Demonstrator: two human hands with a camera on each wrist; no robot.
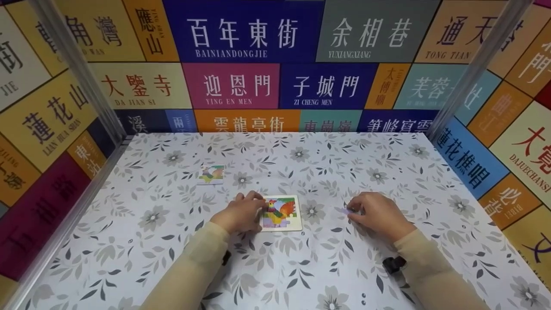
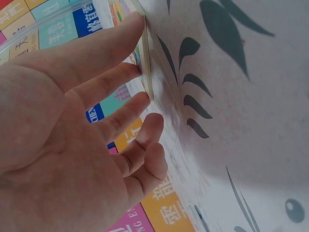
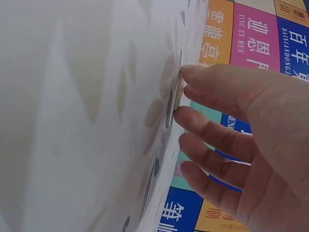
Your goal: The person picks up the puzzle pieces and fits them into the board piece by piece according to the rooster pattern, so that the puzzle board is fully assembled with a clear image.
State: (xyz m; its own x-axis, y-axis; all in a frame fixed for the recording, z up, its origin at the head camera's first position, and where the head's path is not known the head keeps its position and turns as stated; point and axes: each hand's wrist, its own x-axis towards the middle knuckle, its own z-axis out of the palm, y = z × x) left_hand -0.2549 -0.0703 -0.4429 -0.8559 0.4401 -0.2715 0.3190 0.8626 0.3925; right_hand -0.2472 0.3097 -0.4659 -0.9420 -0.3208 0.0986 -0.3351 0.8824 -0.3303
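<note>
A small jigsaw puzzle board (image 1: pixel 296 224) with a cream border lies mid-table, its picture a colourful rooster. Its lower right corner shows bare cream backing. My left hand (image 1: pixel 241 212) holds the board at its left side, thumb and fingertips on its edges; the left wrist view shows the board's thin edge (image 2: pixel 147 58) against them. To the right, my right hand (image 1: pixel 379 213) pinches a small, thin puzzle piece (image 3: pixel 178 94) low over the tabletop. Its pale purple face barely shows in the head view, mostly covered by the fingers.
A small rooster picture card (image 1: pixel 211 174) lies farther back on the left. The table (image 1: pixel 275 150) wears a white cloth printed with grey flowers and leaves. Panels with coloured Chinese street signs (image 1: pixel 241 34) stand along the back and both sides.
</note>
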